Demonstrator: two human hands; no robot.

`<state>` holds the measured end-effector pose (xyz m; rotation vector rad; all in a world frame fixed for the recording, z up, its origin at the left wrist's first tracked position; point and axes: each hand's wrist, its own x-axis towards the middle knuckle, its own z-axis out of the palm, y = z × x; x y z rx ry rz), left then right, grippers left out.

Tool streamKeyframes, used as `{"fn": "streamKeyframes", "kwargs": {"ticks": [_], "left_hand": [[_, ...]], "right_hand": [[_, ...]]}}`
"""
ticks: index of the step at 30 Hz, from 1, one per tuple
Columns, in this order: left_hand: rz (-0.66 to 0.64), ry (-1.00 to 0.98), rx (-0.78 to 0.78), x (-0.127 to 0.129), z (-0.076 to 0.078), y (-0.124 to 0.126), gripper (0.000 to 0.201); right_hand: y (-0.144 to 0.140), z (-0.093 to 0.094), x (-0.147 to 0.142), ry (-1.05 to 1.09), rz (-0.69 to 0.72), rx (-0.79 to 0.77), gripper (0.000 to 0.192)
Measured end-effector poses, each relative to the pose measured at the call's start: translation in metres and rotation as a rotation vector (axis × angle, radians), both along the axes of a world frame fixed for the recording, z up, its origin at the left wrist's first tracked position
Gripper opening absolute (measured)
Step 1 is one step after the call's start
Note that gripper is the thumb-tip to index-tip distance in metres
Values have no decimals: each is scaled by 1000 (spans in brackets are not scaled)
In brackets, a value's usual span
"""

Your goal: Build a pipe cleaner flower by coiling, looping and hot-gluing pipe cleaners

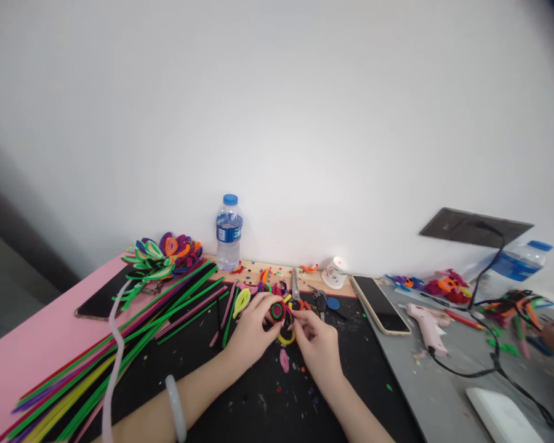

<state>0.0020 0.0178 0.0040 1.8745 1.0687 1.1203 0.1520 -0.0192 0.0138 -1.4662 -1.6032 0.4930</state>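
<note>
**Both hands pinch a small coiled piece at the middle of the black mat**

Labels first: the water bottle (229,232) at twelve o'clock from the hands wears a blue label with white writing, too small to read. The paper cup (335,272), lying at one o'clock, shows a red mark, also unreadable.

Now the hands. The left hand (250,331) is curled nearly closed, thumb and fingertips pinching the coiled piece (277,311), a small round of red, green and black fuzzy wire. The right hand (317,342) comes in from four o'clock, its fingers bent and closed on the same piece from the other side. A pale bangle (176,407) sits on the left wrist.

The coiled piece sits just above the black mat (258,400), with a yellow loop (286,338) directly under it at six o'clock. Scissors (296,289) lie just beyond at one o'clock. A long fan of pipe cleaners (120,351) stretches away at eight o'clock, finished flowers (164,255) at ten. Out at three o'clock lie a phone (380,303) and a pink glue gun (425,326).
</note>
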Motion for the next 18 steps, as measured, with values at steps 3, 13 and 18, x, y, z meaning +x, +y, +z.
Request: {"fn": "streamKeyframes", "kwargs": {"ticks": [3,13,18], "left_hand": [[0,26,16,0,0,0,39],[19,96,59,-2,-1,-1,39],[28,117,69,-2,0,-1,37]], "right_hand": [[-1,0,0,-16,-7,-11,16],[-1,-2,0,-40,-2,-20,17],[-1,-2,0,-21,-5,-10,16]]}}
